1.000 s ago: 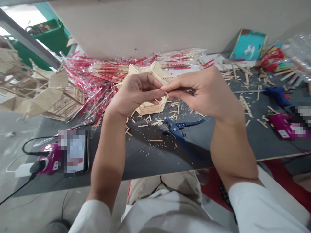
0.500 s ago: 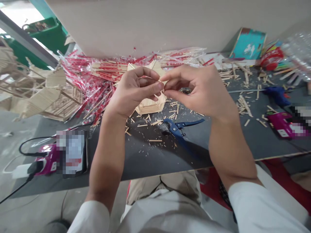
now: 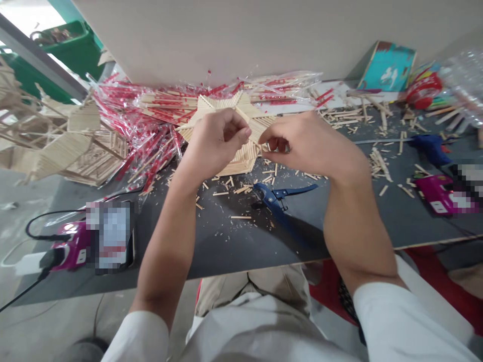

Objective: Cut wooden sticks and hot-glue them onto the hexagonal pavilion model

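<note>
From where I stand, both bare hands are up in front of the wooden stick model (image 3: 243, 158), which sits on the dark tabletop (image 3: 226, 256) straight ahead of the person, its star-shaped top spreading out behind the fingers. The left hand (image 3: 217, 143) is loosely curled, its thumb and forefinger tips drawn close together over the model; I can't tell whether anything is pinched there. The right hand (image 3: 317, 146) is bent in at the wrist, its thumb and forefinger a little apart at the model's right side, and a pale sliver by those tips could be in the grip or part of the model (it's too small to say). The two hands are apart from each other, with a narrow gap between. Nearer the person lies a blue cutter (image 3: 277, 198), with short stick offcuts (image 3: 241, 217) scattered around it. As for lettering, the red round package (image 3: 424, 90) at the back right has pale marks I can't make out, and the turquoise panel (image 3: 388, 65) beside it bears a white figure. The phone (image 3: 115, 236), next to a purple power strip (image 3: 73, 246) on the left, has its screen blurred into blocks.
</note>
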### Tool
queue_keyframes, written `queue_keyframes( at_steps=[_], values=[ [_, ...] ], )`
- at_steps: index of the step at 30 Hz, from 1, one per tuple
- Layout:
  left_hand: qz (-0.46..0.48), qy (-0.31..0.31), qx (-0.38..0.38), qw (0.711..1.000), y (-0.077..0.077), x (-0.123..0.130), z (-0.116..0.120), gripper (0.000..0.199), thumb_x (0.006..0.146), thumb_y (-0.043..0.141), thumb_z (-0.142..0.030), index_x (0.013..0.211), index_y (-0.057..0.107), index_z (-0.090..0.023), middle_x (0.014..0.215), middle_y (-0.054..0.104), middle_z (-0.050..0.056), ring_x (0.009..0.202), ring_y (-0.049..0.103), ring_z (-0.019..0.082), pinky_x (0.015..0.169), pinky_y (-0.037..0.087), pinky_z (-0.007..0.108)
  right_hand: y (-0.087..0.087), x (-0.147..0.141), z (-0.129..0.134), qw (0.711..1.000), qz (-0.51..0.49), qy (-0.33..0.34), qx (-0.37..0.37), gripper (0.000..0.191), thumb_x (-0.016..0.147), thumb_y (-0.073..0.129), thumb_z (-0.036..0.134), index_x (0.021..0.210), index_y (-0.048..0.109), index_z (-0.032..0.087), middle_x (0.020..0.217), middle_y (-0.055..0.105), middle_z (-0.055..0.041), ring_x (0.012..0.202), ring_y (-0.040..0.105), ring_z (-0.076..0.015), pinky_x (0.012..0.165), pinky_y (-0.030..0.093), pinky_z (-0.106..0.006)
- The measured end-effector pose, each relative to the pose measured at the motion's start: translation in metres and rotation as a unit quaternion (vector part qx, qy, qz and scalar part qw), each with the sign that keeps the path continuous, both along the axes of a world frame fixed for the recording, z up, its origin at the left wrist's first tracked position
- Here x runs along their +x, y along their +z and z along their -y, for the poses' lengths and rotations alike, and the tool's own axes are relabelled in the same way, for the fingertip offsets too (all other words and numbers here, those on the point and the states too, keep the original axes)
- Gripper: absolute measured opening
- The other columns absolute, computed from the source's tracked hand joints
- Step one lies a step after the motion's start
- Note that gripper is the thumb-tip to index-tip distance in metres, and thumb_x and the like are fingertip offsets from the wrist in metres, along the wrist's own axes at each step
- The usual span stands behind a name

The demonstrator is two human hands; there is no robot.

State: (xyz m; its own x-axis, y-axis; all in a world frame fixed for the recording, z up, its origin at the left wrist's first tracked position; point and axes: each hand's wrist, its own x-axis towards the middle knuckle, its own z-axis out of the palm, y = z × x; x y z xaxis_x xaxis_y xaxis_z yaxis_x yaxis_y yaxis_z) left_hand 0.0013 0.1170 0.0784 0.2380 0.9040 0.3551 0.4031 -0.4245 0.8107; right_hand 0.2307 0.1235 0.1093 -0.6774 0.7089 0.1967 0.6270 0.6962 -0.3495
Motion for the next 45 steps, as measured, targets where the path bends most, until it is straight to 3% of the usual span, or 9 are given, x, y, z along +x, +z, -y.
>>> queue_keyframes(
  at_steps=[7,13,23,27,31,38,45],
  values=[
    [-0.056,0.001,0.033,0.998,0.005,-0.001,0.005,0.013,0.093,0.074,-0.033,0.090,0.069,-0.021,0.085,0.075,0.004,0.081,0.070,0.019,0.080,0.062,0.034,0.001,-0.007,0.002,0.998,0.052,-0.008,0.017,0.016,0.095,0.067,0.025,0.102,0.080,0.018,0.086,0.074,-0.0080,0.083,0.066,-0.0256,0.076,0.044,-0.039],
    [-0.093,0.005,0.056,0.994,0.007,-0.003,0.006,0.006,0.093,0.072,-0.026,0.089,0.071,-0.021,0.084,0.075,0.003,0.079,0.069,0.018,0.079,0.058,0.034,-0.001,-0.008,0.000,0.997,0.072,0.005,0.020,0.014,0.093,0.066,0.018,0.099,0.079,0.018,0.088,0.075,-0.0080,0.082,0.064,-0.0245,0.075,0.042,-0.037],
    [-0.133,-0.001,0.061,0.989,0.010,-0.003,0.007,0.007,0.095,0.067,-0.023,0.089,0.071,-0.021,0.082,0.074,0.002,0.079,0.068,0.019,0.079,0.055,0.037,-0.006,-0.008,0.001,0.997,0.062,-0.011,0.035,0.021,0.099,0.066,0.030,0.104,0.084,0.021,0.095,0.077,-0.0092,0.091,0.068,-0.0284,0.080,0.045,-0.041],
    [-0.156,0.010,0.072,0.985,0.005,-0.005,0.004,0.005,0.094,0.068,-0.024,0.090,0.069,-0.022,0.082,0.073,0.001,0.078,0.066,0.019,0.080,0.053,0.038,-0.003,-0.003,0.000,0.999,0.037,-0.009,0.020,0.027,0.098,0.068,0.032,0.119,0.081,0.021,0.094,0.078,-0.0083,0.088,0.070,-0.0278,0.081,0.047,-0.041],
    [-0.166,0.063,0.085,0.980,-0.003,0.000,-0.002,0.005,0.093,0.071,-0.025,0.089,0.069,-0.025,0.081,0.072,0.001,0.076,0.062,0.019,0.078,0.050,0.041,-0.005,0.008,-0.006,0.999,0.009,-0.035,-0.001,0.036,0.095,0.073,0.036,0.129,0.078,0.023,0.096,0.080,-0.0078,0.083,0.070,-0.0256,0.081,0.049,-0.040],
    [-0.164,0.029,0.070,0.984,-0.010,0.015,-0.005,0.008,0.089,0.075,-0.028,0.086,0.068,-0.027,0.088,0.071,0.006,0.099,0.066,0.030,0.092,0.050,0.048,-0.007,0.005,-0.007,0.997,0.071,-0.041,-0.006,0.023,0.093,0.074,0.025,0.114,0.081,0.020,0.091,0.079,-0.0089,0.082,0.071,-0.0250,0.073,0.045,-0.037],
    [-0.126,0.054,0.087,0.987,-0.021,0.016,-0.010,0.024,0.084,0.080,-0.022,0.103,0.068,-0.029,0.083,0.073,0.002,0.099,0.068,0.029,0.090,0.054,0.046,-0.012,0.006,-0.007,0.997,0.051,-0.053,-0.010,0.021,0.092,0.075,0.029,0.110,0.080,0.021,0.086,0.077,-0.0065,0.083,0.071,-0.0248,0.071,0.045,-0.036]
  ],
)
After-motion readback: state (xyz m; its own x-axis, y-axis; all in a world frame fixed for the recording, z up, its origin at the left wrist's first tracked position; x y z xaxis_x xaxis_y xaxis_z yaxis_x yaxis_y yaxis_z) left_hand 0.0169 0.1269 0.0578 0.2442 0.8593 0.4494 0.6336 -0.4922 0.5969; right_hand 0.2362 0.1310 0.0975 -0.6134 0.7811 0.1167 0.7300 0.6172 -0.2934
